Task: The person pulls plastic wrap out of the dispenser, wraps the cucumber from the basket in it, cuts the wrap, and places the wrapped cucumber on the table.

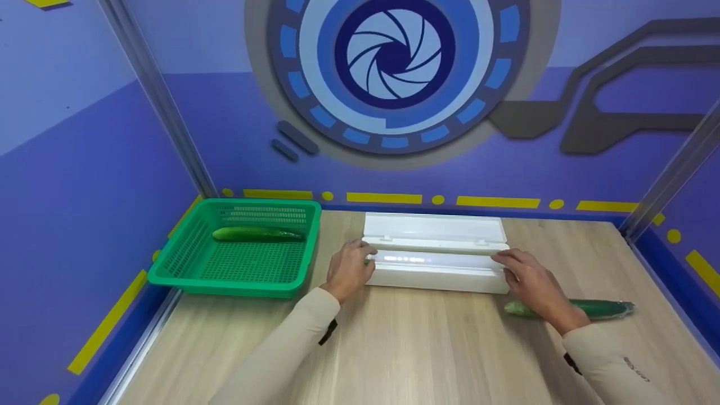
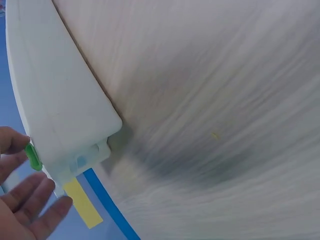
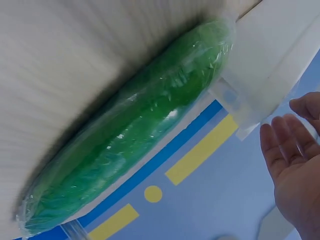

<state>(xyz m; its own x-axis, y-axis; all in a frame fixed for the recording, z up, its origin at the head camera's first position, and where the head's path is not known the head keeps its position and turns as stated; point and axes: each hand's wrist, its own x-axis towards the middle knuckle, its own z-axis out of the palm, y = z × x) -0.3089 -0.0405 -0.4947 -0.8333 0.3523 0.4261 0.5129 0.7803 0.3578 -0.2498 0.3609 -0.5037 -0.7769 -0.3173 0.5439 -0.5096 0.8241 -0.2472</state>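
Note:
A white cling film dispenser [image 1: 436, 281] lies across the table with its lid [image 1: 433, 228] raised at the back. Glossy clear cling film [image 1: 439, 259] spans its opening. At the dispenser's left end, my left hand [image 1: 349, 267] pinches the film's edge, its fingers right beside a small green tab [image 2: 34, 157]. My right hand [image 1: 531, 278] pinches the film at the opposite end with thumb and forefinger. A film-wrapped cucumber [image 3: 130, 130] lies on the table beneath my right wrist, its middle partly hidden in the head view.
On the left stands a green perforated basket [image 1: 236, 288] with another cucumber [image 1: 256, 234] inside, against its far side. Patterned blue-purple walls [image 1: 225, 135] and metal posts [image 1: 163, 107] bound the wooden table [image 1: 422, 349].

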